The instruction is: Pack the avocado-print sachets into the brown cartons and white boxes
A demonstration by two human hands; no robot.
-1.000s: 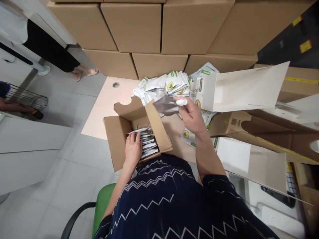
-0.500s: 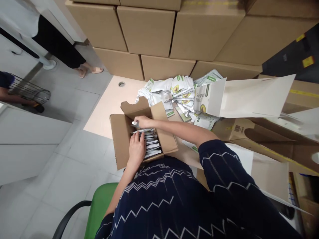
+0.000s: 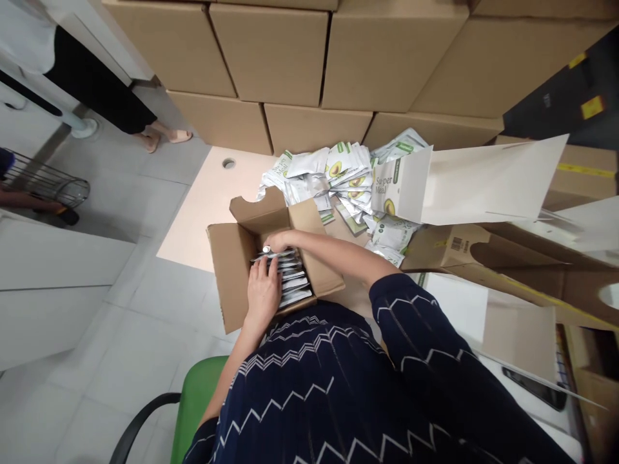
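Note:
An open brown cardboard box point(image 3: 232, 270) rests at my lap, against the table's edge, with a row of white sachets point(image 3: 293, 283) packed upright inside. My left hand point(image 3: 262, 293) lies flat on the sachets, fingers stretched forward. My right hand point(image 3: 278, 241) reaches across into the far end of the box, fingers curled at the top of the sachet row; a white cover sits on one fingertip. Whether it still pinches a sachet is hidden. A heap of loose white-and-green avocado sachets point(image 3: 333, 174) lies on the table beyond the box.
A white "Super Meal" carton point(image 3: 403, 187) with a long open flap stands right of the heap. A flattened brown carton point(image 3: 507, 258) lies at the right. Stacked cardboard boxes point(image 3: 271, 58) wall the back. Another person's legs point(image 3: 159, 135) stand at far left near a wire basket point(image 3: 43, 183).
My right hand carried a sachet from above the heap down into the box and now rests at the far end of the row. My left hand stayed on the sachets.

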